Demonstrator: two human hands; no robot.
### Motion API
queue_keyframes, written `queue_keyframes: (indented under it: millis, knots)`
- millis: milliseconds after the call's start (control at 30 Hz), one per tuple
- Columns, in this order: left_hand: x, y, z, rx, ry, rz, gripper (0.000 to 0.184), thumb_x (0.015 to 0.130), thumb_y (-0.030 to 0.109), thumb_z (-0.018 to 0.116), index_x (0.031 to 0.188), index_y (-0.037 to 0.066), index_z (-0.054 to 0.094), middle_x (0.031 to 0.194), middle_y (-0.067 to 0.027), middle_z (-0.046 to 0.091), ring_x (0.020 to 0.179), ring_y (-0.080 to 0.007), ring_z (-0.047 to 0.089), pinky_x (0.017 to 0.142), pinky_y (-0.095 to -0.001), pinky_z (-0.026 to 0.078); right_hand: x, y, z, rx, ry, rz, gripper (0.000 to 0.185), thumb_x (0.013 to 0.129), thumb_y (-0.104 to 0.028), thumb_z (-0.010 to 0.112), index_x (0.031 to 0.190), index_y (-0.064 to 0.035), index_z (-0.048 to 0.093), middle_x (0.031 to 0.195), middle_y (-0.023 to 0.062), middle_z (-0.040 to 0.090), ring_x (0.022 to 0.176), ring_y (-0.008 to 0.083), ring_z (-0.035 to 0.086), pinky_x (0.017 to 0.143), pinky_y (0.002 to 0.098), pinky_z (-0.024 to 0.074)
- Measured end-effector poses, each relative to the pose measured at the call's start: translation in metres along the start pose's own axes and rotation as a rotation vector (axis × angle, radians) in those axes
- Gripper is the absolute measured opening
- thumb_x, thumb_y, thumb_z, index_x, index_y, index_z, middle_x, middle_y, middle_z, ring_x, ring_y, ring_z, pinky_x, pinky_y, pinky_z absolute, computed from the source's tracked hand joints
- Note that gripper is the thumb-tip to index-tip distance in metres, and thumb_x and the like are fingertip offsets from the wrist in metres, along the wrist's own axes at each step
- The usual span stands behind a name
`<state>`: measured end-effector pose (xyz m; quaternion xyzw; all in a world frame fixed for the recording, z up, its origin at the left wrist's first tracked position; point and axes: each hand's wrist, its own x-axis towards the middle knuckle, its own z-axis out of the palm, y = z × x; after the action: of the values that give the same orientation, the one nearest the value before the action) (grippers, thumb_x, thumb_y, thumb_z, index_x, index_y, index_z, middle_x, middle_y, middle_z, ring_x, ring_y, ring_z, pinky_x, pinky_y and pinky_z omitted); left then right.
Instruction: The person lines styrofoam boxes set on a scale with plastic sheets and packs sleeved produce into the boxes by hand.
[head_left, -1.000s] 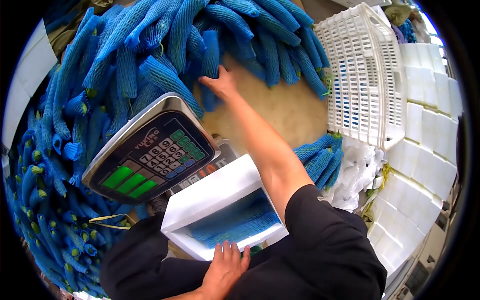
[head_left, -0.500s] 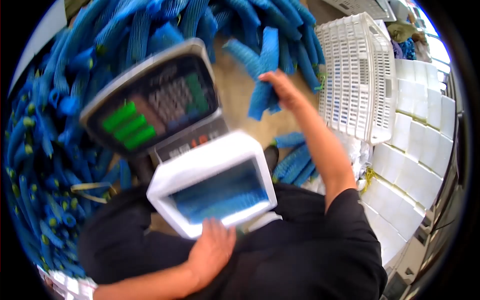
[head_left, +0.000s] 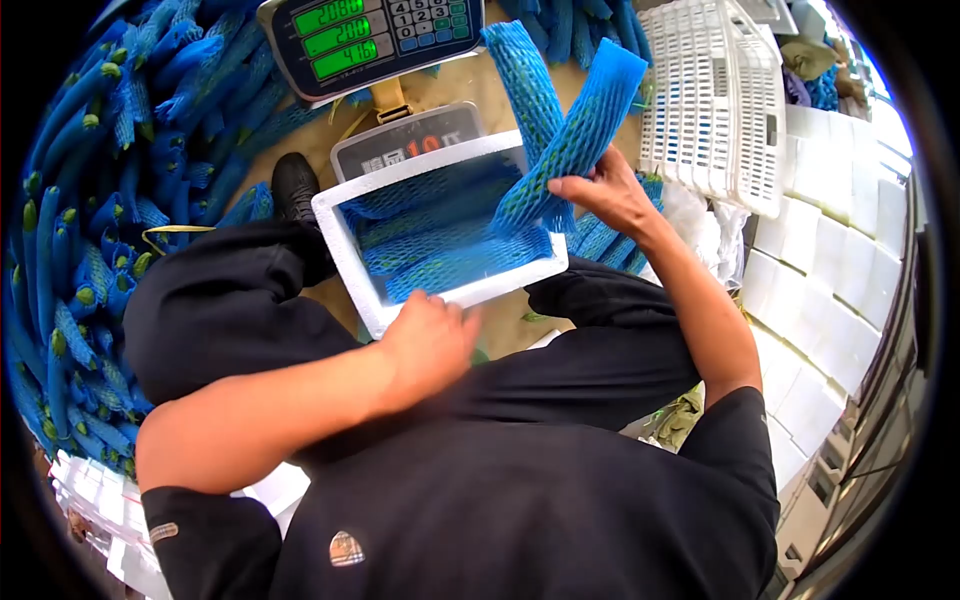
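My right hand [head_left: 612,200] is closed around two long green vegetables in blue foam-net sleeves [head_left: 575,140]. They cross each other, and their lower ends hang over the right end of a white foam box [head_left: 342,250]. Inside the box lie several more blue-netted vegetables [head_left: 450,255]. My left hand [head_left: 428,340] is at the box's near rim, with its fingers curled over the edge and slightly blurred. Behind the box, a scale's platform [head_left: 408,138] is partly visible, and its display [head_left: 375,35] shows lit green digits.
A large heap of blue-netted vegetables [head_left: 90,270] fills the left side. At the right stand white plastic crates [head_left: 712,110] and stacked white foam boxes [head_left: 825,240]. Several netted vegetables [head_left: 610,240] lie near my right knee. My shoe [head_left: 295,190] is left of the box.
My right hand has brought the two netted vegetables from beyond the box to above its right end. My view has shifted, so the scale display appears higher. My left hand stays at the rim.
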<state>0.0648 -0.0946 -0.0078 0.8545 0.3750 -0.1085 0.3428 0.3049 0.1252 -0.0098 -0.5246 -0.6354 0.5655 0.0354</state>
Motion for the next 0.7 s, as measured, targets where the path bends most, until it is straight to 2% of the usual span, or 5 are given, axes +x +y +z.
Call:
queue_keyframes:
  millis: [267,367,567,633,700]
  knots:
    - [-0.010,-0.022,-0.022,0.093,0.047,0.066,0.051,0.091,0.048,0.075,0.109,0.001,0.069,0.086,-0.0109,0.074,0.082,-0.0297,0.073,0.069,-0.0430,0.052,-0.077,-0.009,0.011,-0.085,-0.176,-0.191,0.077,0.073,-0.017,0.089,0.141,-0.0056,0.054,0.125,0.0058,0.063,0.120,0.0182,0.060,0.103,0.0376,0.0503]
    - [-0.004,-0.026,-0.024,0.009,0.064,-0.006,0.040,0.090,0.043,0.075,0.098,0.004,0.067,0.084,-0.0120,0.074,0.074,-0.0319,0.073,0.065,-0.0442,0.054,-0.055,-0.003,0.039,-0.539,-0.337,-0.455,0.066,0.067,-0.025,0.085,0.127,-0.0057,0.067,0.125,0.0195,0.065,0.120,0.0404,0.061,0.105,0.0463,0.0509]
    - [0.055,-0.093,0.003,0.058,0.820,-0.003,0.019,0.082,0.009,0.065,0.099,0.004,0.070,0.096,-0.0149,0.067,0.102,-0.0337,0.065,0.089,-0.0469,0.053,-0.034,-0.003,0.067,-0.489,-0.462,-0.248,0.051,0.074,-0.029,0.074,0.118,-0.0056,0.065,0.105,0.0232,0.072,0.100,0.0466,0.067,0.091,0.0509,0.0544]
    - [0.063,-0.121,0.017,0.233,0.388,0.127,0.017,0.087,0.011,0.063,0.103,0.009,0.068,0.092,-0.0061,0.063,0.093,-0.0257,0.064,0.087,-0.0386,0.048,-0.040,-0.011,0.057,-0.345,-0.446,-0.097,0.058,0.076,-0.028,0.073,0.128,-0.0062,0.059,0.101,0.0227,0.073,0.095,0.0419,0.071,0.086,0.0471,0.0557]
    - [0.070,-0.129,0.037,0.203,0.488,0.055,0.025,0.082,0.016,0.073,0.105,0.010,0.064,0.097,-0.0083,0.068,0.095,-0.0274,0.067,0.089,-0.0406,0.047,-0.040,-0.004,0.041,-0.273,-0.317,-0.123,0.061,0.077,-0.029,0.074,0.131,-0.0063,0.057,0.098,0.0221,0.071,0.092,0.0379,0.071,0.086,0.0448,0.0559]
